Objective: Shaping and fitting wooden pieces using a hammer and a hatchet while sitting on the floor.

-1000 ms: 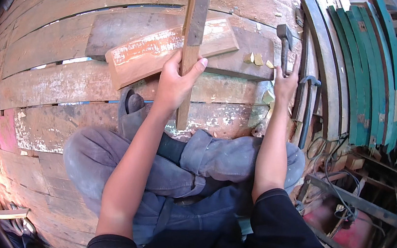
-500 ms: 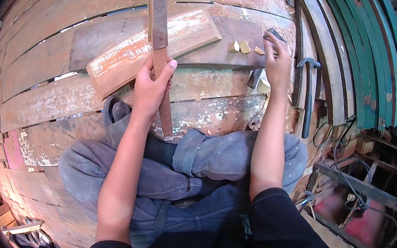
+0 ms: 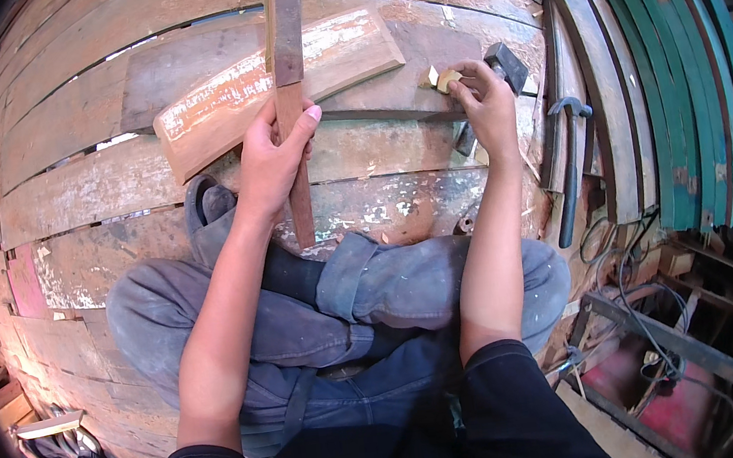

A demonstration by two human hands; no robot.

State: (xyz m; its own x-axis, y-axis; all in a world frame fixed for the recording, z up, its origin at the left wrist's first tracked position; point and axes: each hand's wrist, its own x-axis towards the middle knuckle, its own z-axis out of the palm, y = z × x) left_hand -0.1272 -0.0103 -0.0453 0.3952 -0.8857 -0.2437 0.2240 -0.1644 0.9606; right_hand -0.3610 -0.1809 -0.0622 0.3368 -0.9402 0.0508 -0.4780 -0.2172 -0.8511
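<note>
- Left hand (image 3: 271,160): fingers clamped round the wooden strip (image 3: 287,56), above the painted board (image 3: 215,112); a firm mid-length grip should steady it.
- Right hand (image 3: 489,106): fingers pinching the small yellow block (image 3: 449,81) near the right end of the dark board (image 3: 387,98); a light pinch suits.

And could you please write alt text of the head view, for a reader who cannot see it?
A person's left hand grips a wooden stick, while the right hand touches a small yellow block. A board with worn white patches lies behind the stick; a claw hammer and green boards are at the right.
</note>
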